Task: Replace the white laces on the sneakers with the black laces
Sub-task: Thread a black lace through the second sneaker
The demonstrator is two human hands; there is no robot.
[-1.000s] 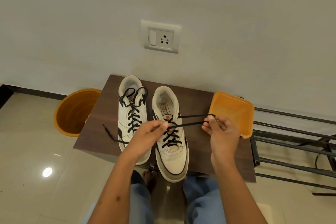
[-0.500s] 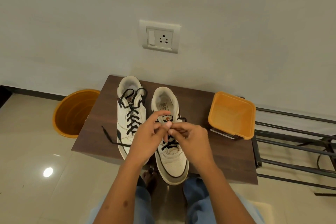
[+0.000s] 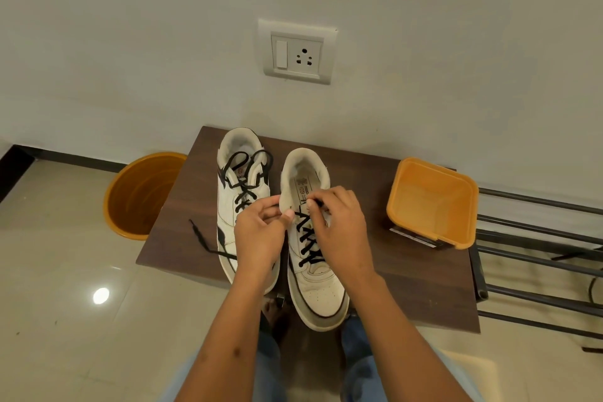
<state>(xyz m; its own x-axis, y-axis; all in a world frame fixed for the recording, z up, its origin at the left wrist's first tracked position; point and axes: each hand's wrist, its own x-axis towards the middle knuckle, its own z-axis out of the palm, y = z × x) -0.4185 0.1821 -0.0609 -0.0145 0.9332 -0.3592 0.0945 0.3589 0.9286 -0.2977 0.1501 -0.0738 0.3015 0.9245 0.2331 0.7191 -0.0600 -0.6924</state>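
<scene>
Sneakers, 2, on table (image 3: 408, 274), toes toward wearer. Right sneaker (image 3: 313, 251): black lace (image 3: 308, 240) end pinched by right hand (image 3: 339, 228) at top eyelets; left hand (image 3: 259, 235) gripping collar, equally near.

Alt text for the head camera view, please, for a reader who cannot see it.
Both hands work a black lace at the upper eyelets of the right sneaker: the left hand pinches its eyelet edge, the right hand pinches the lace. The left sneaker, already black-laced, stands beside it on a brown table with an orange tub.
</scene>
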